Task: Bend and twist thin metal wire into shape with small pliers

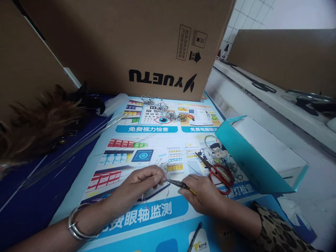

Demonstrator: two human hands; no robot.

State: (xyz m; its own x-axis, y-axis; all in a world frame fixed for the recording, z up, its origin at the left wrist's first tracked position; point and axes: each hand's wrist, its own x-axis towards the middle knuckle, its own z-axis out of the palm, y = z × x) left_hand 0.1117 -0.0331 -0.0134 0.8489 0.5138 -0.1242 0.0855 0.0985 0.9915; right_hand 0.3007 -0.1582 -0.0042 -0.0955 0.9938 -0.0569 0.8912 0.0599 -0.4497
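Note:
My left hand (148, 180) is closed in a pinch on a tangle of thin wire (163, 167), whose loops stick out above and below the fingers. My right hand (201, 194) grips a pair of long-nosed pliers (177, 183) with a yellow handle. The tips of the pliers point left and reach the wire at my left fingertips; whether the jaws are closed on it I cannot make out. Right of the pliers lie red-handled scissors (222, 177), close to my right hand. Several small wire rings (232, 168) are heaped beside the scissors.
A printed poster sheet (147, 141) covers the table. Clumps of wire pieces (172, 115) lie at the back before a large cardboard box (105, 45). At right stands a teal box (236, 157); at left are brown feathers (39, 122) and long thin wires (78, 154). A dark slim tool (195, 236) lies in front.

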